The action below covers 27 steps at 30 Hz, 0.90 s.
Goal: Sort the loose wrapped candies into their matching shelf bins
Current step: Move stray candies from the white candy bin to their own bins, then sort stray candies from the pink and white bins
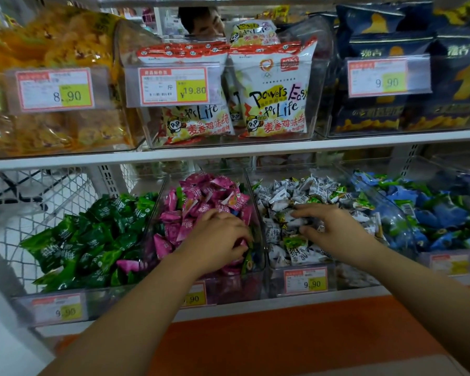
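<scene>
Four clear bins line the lower shelf: green candies (92,240), pink candies (201,194), white candies (304,191) and blue candies (432,213). My left hand (217,237) reaches into the pink bin, fingers curled down among the wrappers near a green candy (248,260) at the bin's right wall; what it grips is hidden. My right hand (326,229) hovers in the white bin, fingers and thumb spread around white wrappers, next to a light green candy (296,244).
The upper shelf (228,153) carries bins of snack bags with price tags. A person's head shows behind the shelf at the top. A white wire basket (38,202) stands at the left. An orange ledge (282,335) runs below the bins.
</scene>
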Each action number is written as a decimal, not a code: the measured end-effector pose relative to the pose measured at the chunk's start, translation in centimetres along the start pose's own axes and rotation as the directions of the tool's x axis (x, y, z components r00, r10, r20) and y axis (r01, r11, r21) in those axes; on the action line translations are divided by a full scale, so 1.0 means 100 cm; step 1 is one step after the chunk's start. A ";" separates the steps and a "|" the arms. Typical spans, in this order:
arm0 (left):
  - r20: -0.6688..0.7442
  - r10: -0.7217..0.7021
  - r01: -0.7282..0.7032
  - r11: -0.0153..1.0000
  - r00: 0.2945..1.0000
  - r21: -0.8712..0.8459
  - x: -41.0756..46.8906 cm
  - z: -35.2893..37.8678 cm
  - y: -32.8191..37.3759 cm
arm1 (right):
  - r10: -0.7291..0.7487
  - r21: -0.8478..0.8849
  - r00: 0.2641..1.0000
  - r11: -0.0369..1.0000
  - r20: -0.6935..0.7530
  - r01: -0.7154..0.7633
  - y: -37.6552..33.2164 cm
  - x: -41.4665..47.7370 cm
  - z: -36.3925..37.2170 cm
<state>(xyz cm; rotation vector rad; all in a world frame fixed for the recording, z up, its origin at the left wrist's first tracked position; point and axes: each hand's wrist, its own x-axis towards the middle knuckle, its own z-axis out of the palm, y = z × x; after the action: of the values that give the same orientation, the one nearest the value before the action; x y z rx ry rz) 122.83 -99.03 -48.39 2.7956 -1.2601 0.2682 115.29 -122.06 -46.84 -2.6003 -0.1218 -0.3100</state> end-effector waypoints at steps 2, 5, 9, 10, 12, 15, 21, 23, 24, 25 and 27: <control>0.001 0.008 -0.008 0.999 1.000 0.035 -0.003 -0.002 -0.006 | -0.042 0.006 0.999 0.999 -0.004 0.042 -0.007 0.000 0.001; 0.038 0.010 -0.013 0.996 0.999 0.084 -0.010 -0.005 -0.015 | -0.151 -0.047 0.987 0.987 0.057 0.154 -0.022 0.001 0.003; 0.081 -0.036 0.027 0.994 0.996 0.102 -0.018 -0.007 -0.022 | -0.244 -0.130 0.943 0.952 0.228 0.278 -0.035 0.002 0.013; 0.090 -0.057 0.048 0.994 0.994 0.102 -0.017 -0.009 -0.021 | -0.248 -0.137 0.937 0.948 0.245 0.287 -0.037 0.004 0.012; 0.105 -0.119 0.107 0.988 0.987 0.112 -0.011 -0.013 -0.012 | -0.253 -0.153 0.933 0.943 0.255 0.297 -0.039 0.007 0.009; 0.098 -0.228 0.226 0.973 0.969 0.039 0.001 -0.009 0.008 | -0.239 -0.158 0.934 0.945 0.266 0.287 -0.041 0.010 0.006; 0.094 -0.293 0.302 0.947 0.952 -0.110 0.003 0.013 0.015 | -0.233 -0.142 0.933 0.950 0.273 0.279 -0.037 0.009 0.009; 0.113 -0.259 0.267 0.962 0.959 -0.061 0.000 0.014 0.014 | -0.236 -0.119 0.934 0.954 0.269 0.275 -0.035 0.008 0.010; 0.135 -0.234 0.240 0.970 0.963 -0.029 -0.001 0.014 0.014 | -0.237 -0.108 0.934 0.956 0.266 0.273 -0.035 0.008 0.010; 0.159 -0.213 0.217 0.976 0.964 -0.012 -0.002 0.013 0.013 | -0.236 -0.098 0.935 0.958 0.265 0.270 -0.035 0.008 0.010; 0.197 -0.194 0.203 0.979 0.961 -0.024 -0.001 0.012 0.012 | -0.237 -0.085 0.935 0.960 0.265 0.268 -0.034 0.007 0.011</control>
<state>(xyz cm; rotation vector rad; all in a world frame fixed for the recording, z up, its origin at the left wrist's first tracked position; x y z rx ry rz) 122.00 -99.93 -49.59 2.9387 -0.9898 -0.0436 115.69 -118.58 -45.92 -2.7354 -0.5477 -0.0742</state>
